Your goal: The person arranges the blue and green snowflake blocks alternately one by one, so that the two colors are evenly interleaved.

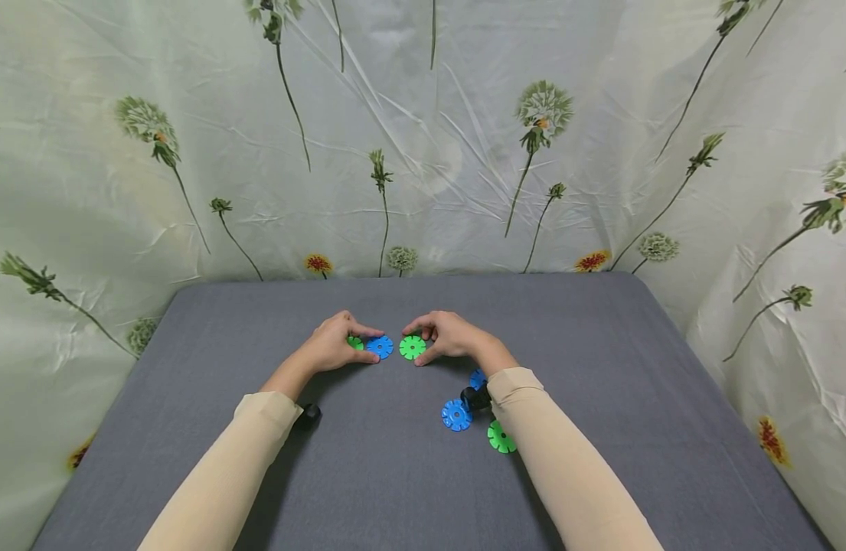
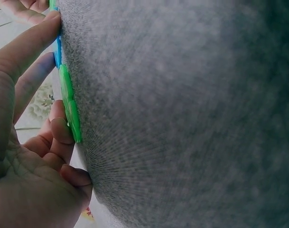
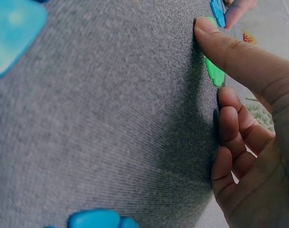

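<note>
Near the middle of the table, my left hand [image 1: 331, 343] pinches a blue notched disc [image 1: 380, 347] between thumb and forefinger. A green notched disc [image 1: 355, 342] lies beside the blue one, partly hidden by that hand; the left wrist view shows it low on the cloth [image 2: 135, 118] by the curled fingers. Just to the right, my right hand [image 1: 457, 337] holds another green disc [image 1: 413, 347] by its edges, between thumb and forefinger. A small gap separates this green disc from the blue one. Both held discs lie flat at table level.
Nearer me, by the right forearm, lie a blue disc [image 1: 456, 415], a green disc [image 1: 501, 437] and a second blue disc [image 1: 477, 378], the last two partly covered. Black wrist devices show at both cuffs. A flowered curtain [image 1: 450, 153] stands behind the grey table [image 1: 367, 474].
</note>
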`<state>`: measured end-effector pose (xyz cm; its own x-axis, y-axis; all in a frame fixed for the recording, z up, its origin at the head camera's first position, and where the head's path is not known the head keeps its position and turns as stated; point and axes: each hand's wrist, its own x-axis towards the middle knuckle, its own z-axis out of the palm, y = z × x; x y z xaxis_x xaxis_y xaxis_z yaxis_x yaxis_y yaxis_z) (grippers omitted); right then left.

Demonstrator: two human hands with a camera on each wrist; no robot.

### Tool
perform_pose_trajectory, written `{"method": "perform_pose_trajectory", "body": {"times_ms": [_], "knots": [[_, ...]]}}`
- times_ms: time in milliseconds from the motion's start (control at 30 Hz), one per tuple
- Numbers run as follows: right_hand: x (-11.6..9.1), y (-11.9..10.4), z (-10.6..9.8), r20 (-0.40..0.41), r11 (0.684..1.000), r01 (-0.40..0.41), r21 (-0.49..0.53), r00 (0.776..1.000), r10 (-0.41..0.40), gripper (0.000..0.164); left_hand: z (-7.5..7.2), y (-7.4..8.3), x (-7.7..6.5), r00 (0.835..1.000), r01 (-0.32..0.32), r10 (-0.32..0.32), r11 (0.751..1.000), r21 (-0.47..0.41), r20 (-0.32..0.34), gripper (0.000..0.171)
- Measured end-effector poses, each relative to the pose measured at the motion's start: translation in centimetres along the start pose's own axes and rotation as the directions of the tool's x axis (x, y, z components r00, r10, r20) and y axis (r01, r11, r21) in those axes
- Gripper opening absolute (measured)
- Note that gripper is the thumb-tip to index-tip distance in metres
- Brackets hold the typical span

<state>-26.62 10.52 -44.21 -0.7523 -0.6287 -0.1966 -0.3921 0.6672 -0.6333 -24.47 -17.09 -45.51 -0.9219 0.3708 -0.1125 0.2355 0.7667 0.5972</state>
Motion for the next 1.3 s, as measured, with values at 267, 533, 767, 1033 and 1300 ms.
{"method": "perform_pose_trajectory", "body": {"times_ms": [267, 533, 767, 1033, 1300], "knots": [[-0.3, 0.2, -0.1, -0.012, 0.999, -0.018, 0.047, 1.000, 0.019, 0.054, 0.0, 0.2, 0.0, 1.000, 0.014, -0.014, 1.000, 0.018, 0.005, 0.050], [-0.7, 0.4, -0.4, -0.027, 0.996, -0.022, 0.089, 0.999, 0.025, 0.055, -0.3, 0.3, 0.0, 1.000, 0.022, -0.022, 0.999, 0.023, -0.008, 0.050], [-1.2, 0.9, -0.7, -0.019, 0.991, -0.036, 0.130, 0.999, 0.039, 0.052, -0.1, 0.7, 0.1, 1.000, 0.011, -0.012, 0.999, 0.050, 0.017, 0.048], [-3.4, 2.1, -1.5, -0.022, 0.988, -0.055, 0.146, 0.998, 0.059, 0.048, 0.1, 1.6, 0.5, 1.000, -0.017, 0.015, 0.989, 0.149, 0.013, 0.048], [-6.1, 3.6, -1.8, 0.016, 0.984, -0.035, 0.173, 0.999, 0.033, 0.046, 0.7, 3.1, 1.2, 0.998, -0.046, 0.041, 0.986, 0.159, 0.038, 0.056]]}}
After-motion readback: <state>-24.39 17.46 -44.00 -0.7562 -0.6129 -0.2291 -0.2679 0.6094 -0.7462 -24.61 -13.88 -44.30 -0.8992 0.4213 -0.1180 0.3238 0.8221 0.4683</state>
